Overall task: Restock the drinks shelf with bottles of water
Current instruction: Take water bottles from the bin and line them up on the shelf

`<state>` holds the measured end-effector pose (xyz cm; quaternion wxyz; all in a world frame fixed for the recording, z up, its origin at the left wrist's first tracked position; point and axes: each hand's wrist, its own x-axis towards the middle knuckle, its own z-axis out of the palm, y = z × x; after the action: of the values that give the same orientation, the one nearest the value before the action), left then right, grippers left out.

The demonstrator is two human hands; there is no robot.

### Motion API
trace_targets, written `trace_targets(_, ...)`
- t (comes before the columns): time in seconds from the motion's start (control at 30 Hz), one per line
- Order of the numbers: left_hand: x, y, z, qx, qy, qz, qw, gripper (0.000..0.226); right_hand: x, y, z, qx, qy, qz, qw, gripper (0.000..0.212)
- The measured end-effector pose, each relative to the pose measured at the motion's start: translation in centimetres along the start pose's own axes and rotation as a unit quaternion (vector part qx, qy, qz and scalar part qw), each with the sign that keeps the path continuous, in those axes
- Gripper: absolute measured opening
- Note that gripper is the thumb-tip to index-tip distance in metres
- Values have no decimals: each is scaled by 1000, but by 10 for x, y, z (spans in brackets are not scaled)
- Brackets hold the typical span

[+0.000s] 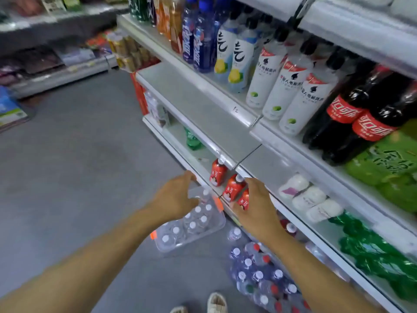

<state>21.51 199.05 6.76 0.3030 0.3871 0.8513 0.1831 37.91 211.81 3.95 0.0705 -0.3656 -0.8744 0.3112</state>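
Note:
Three small water bottles with red labels stand in a row on the low shelf: one, a second, and a third nearest me. My right hand grips the third bottle, with fingers over its top and thumb beneath. Beside it, my left hand reaches toward the shelf's front edge with fingers spread and holds nothing. Below my left hand a clear plastic bin on the floor holds several white-capped water bottles.
A shrink-wrapped pack of water bottles lies on the floor by my shoes. The middle shelf shows bare grey board. A green bottle stands further along the low shelf. Cola, white and blue drinks fill the upper shelf.

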Motion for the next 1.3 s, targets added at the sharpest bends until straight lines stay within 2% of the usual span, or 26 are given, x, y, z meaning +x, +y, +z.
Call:
trace_targets(0.1,13,-17,31,-6,15,-47,999,52,15,22,27,-3,-42,-11,999,70)
trace_targets(0.27,35,-49,89,-44,16,-109,993,52,38,63,68,-25,-101,-17,994,60)
trace_targets(0.57,103,-121,178,-48,-20,-148,988,58,85,132,176,6,-123,-3,992,74)
trace_targets(0.77,167,-178,243,-28,-18,-146,989,58,114,185,270,15,-122,57,991,69)
trace_targets(1.13,263,-272,370,42,-1,-100,994,60,165,297,417,18,-105,57,993,55)
trace_targets(1.3,293,-291,398,81,43,-59,994,62,196,331,465,10,-79,32,996,57)
